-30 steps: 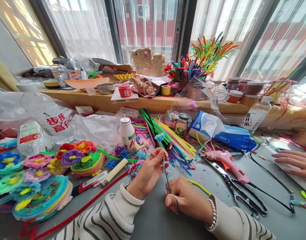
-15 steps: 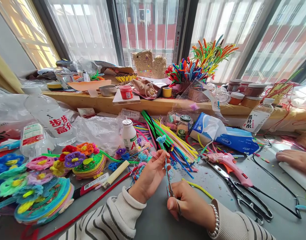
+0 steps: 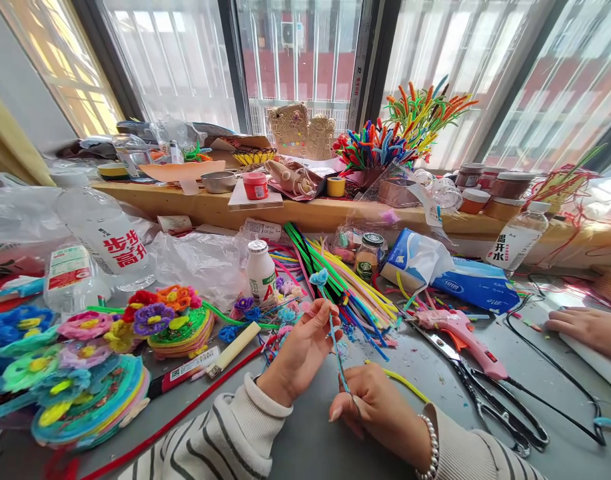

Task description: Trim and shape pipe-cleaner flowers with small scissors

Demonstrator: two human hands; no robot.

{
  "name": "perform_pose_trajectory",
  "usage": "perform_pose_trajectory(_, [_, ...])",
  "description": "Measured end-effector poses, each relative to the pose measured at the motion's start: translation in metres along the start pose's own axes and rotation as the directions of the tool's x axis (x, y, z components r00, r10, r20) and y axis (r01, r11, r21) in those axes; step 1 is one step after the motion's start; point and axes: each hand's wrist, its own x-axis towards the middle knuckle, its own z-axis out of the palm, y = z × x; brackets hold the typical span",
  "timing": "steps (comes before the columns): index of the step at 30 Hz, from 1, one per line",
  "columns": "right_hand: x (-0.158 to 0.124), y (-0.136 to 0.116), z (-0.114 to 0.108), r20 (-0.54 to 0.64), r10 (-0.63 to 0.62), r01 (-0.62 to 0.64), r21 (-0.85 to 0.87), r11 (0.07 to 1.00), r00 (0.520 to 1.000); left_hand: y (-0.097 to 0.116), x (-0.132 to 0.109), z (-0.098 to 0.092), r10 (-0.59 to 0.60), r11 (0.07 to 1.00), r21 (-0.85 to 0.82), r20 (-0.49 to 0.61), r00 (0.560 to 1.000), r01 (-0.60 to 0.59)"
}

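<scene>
Pinching blue pipe-cleaner stem [image 3: 338, 355] | left hand [image 3: 302, 343] grips upper part, curled tip above | right hand [image 3: 372, 407] closed on lower end | axis steep, slanting between hands, over surface [image 3: 305, 448]

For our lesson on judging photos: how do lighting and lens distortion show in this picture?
Head view: daylight glares through the windows; the wide lens splays their frames and bulges the bottle at left; the left hand, right hand and pipe cleaner are sharp.
</scene>
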Motion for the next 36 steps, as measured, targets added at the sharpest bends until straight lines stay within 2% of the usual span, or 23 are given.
perform_pose_trajectory(5, [-0.002,0.002,-0.003,0.007,-0.027,0.027,-0.017,0.999,1.000,0.000,0.000,0.001,-0.007,1.000,0.017,0.024,1.000,0.007])
perform_pose_trajectory(12, [-0.003,-0.005,-0.005,0.069,0.001,0.007,-0.105,0.994,0.998,-0.001,-0.003,0.004,-0.041,0.996,0.075,0.035,0.999,0.039])
perform_pose_trajectory(19, [0.000,0.004,-0.003,-0.030,-0.009,0.005,-0.137,0.990,1.000,0.000,-0.001,0.000,-0.012,0.998,0.064,0.070,0.997,0.007])
perform_pose_trajectory(22, [0.000,0.004,-0.004,-0.021,-0.009,0.006,-0.118,0.993,1.000,0.002,0.000,-0.001,-0.001,0.997,0.081,0.077,0.997,-0.005])
perform_pose_trajectory(29, [-0.002,-0.004,-0.006,0.097,-0.049,0.045,0.042,0.998,0.994,0.005,-0.001,0.003,-0.056,0.992,0.117,0.055,0.997,0.049])
perform_pose_trajectory(36, [-0.004,-0.005,-0.008,0.060,-0.014,0.017,-0.044,0.999,0.998,0.008,0.000,0.002,0.022,0.993,0.113,0.028,0.999,-0.025])
